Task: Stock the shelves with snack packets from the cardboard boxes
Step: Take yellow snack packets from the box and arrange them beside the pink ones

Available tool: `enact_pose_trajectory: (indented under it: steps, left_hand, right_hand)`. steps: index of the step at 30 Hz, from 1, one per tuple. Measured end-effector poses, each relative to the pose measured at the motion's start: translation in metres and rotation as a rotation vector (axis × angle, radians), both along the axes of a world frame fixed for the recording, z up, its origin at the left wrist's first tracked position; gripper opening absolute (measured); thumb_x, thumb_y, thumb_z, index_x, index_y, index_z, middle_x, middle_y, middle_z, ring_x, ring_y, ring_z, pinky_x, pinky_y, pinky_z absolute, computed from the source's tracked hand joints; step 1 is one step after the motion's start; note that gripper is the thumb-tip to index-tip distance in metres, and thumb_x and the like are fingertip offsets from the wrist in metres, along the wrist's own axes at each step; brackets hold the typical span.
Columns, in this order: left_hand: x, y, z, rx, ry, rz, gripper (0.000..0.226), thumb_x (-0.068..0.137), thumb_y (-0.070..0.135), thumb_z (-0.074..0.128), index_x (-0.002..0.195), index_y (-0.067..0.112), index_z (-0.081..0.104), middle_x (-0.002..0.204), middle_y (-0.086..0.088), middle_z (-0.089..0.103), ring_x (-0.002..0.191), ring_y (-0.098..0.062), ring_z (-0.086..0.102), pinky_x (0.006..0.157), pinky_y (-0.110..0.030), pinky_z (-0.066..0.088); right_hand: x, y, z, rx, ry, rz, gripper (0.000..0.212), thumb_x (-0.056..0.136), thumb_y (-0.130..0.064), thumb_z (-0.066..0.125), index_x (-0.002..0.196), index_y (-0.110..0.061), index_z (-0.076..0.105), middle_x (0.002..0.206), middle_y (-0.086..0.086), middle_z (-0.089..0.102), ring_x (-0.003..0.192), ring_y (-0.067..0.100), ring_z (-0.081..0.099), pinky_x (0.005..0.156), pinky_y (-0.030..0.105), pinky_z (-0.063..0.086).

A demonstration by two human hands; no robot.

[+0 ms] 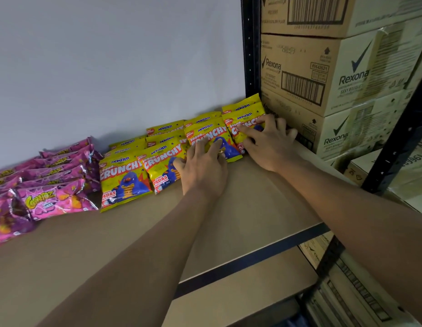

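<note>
Several yellow Monster Crunchy snack packets (125, 175) lie in overlapping rows on the brown shelf board (240, 208), running back to the white wall. My left hand (202, 171) rests with spread fingers on the packet (210, 133) second from the right. My right hand (269, 140) presses its fingers on the rightmost packet (240, 119), beside the black shelf post. Neither hand curls round a packet. No open cardboard box of snacks is in view.
Pink Cornioz packets (54, 199) are piled at the shelf's left. Stacked Rexona cartons (335, 74) fill the neighbouring bay on the right, behind the black upright (250, 43). A dark blue rail (252, 258) edges the shelf front, with more cartons below.
</note>
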State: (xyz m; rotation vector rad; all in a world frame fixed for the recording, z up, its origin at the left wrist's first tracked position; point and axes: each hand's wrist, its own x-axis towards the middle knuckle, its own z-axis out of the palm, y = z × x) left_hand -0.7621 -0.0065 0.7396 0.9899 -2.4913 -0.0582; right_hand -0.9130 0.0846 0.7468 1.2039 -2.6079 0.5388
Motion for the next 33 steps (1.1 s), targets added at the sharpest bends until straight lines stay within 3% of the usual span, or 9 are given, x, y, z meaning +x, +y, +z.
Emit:
enact_pose_trajectory:
  steps: [4, 9, 12, 17, 20, 25, 30, 33]
  left_hand:
    - [0.005, 0.003, 0.003, -0.041, 0.079, -0.025, 0.038, 0.102, 0.04, 0.041, 0.139, 0.038, 0.048, 0.153, 0.007, 0.039, 0.139, -0.019, 0.035, 0.104, -0.052, 0.021]
    - [0.035, 0.007, 0.008, -0.007, 0.181, -0.083, 0.035, 0.101, 0.038, 0.044, 0.134, 0.035, 0.055, 0.147, 0.009, 0.046, 0.136, -0.016, 0.039, 0.106, -0.045, 0.018]
    - [0.069, 0.009, 0.014, 0.033, 0.282, -0.131, 0.028, 0.098, 0.037, 0.05, 0.122, 0.031, 0.063, 0.133, 0.008, 0.055, 0.125, -0.016, 0.049, 0.095, -0.036, 0.021]
    - [0.14, 0.009, 0.017, 0.088, 0.373, -0.218, 0.024, 0.094, 0.039, 0.056, 0.11, 0.027, 0.069, 0.116, 0.005, 0.06, 0.108, -0.019, 0.059, 0.097, -0.046, 0.032]
    - [0.189, 0.008, 0.018, 0.119, 0.417, -0.23, 0.026, 0.09, 0.044, 0.053, 0.105, 0.029, 0.068, 0.109, 0.009, 0.062, 0.102, -0.017, 0.062, 0.093, -0.049, 0.045]
    - [0.287, 0.002, 0.02, 0.186, 0.473, -0.192, 0.022, 0.09, 0.04, 0.058, 0.103, 0.026, 0.068, 0.105, 0.009, 0.063, 0.09, -0.011, 0.064, 0.088, -0.046, 0.05]
    - [0.405, 0.0, 0.016, 0.239, 0.537, -0.182, 0.014, 0.095, 0.025, 0.062, 0.107, 0.018, 0.066, 0.101, 0.011, 0.065, 0.081, -0.002, 0.06, 0.074, -0.022, 0.049]
    - [0.481, -0.001, 0.006, 0.201, 0.551, -0.147, 0.013, 0.094, 0.019, 0.064, 0.106, 0.014, 0.067, 0.097, 0.007, 0.067, 0.081, -0.002, 0.059, 0.068, -0.014, 0.046]
  right_hand:
    - [0.005, 0.006, 0.004, -0.15, 0.0, 0.035, 0.038, 0.1, -0.048, 0.04, 0.136, -0.049, 0.05, 0.142, 0.0, 0.036, 0.129, 0.027, 0.027, 0.101, 0.048, 0.023]
    - [0.027, 0.028, 0.009, -0.198, -0.041, 0.068, 0.037, 0.099, -0.049, 0.043, 0.135, -0.045, 0.055, 0.14, -0.002, 0.041, 0.129, 0.025, 0.03, 0.101, 0.046, 0.024]
    - [0.065, 0.04, 0.011, -0.275, -0.092, 0.123, 0.036, 0.098, -0.048, 0.049, 0.131, -0.04, 0.06, 0.133, -0.003, 0.045, 0.124, 0.021, 0.035, 0.105, 0.046, 0.028]
    - [0.143, 0.055, 0.017, -0.486, -0.238, 0.216, 0.029, 0.096, -0.044, 0.055, 0.123, -0.038, 0.065, 0.122, -0.008, 0.046, 0.123, 0.01, 0.042, 0.111, 0.039, 0.028]
    - [0.193, 0.052, 0.016, -0.561, -0.299, 0.273, 0.028, 0.094, -0.043, 0.058, 0.12, -0.035, 0.067, 0.116, -0.012, 0.045, 0.117, 0.006, 0.049, 0.11, 0.039, 0.038]
    - [0.301, 0.031, 0.018, -0.568, -0.446, 0.352, 0.027, 0.095, -0.036, 0.06, 0.122, -0.037, 0.065, 0.119, -0.009, 0.048, 0.108, 0.001, 0.055, 0.096, 0.015, 0.039]
    - [0.422, -0.001, 0.008, -0.605, -0.499, 0.523, 0.031, 0.096, -0.03, 0.061, 0.127, -0.036, 0.063, 0.115, -0.008, 0.054, 0.092, -0.001, 0.056, 0.083, 0.01, 0.042]
    - [0.489, -0.015, -0.003, -0.585, -0.531, 0.664, 0.03, 0.098, -0.027, 0.06, 0.127, -0.027, 0.064, 0.107, -0.006, 0.055, 0.088, 0.003, 0.058, 0.075, 0.01, 0.042]
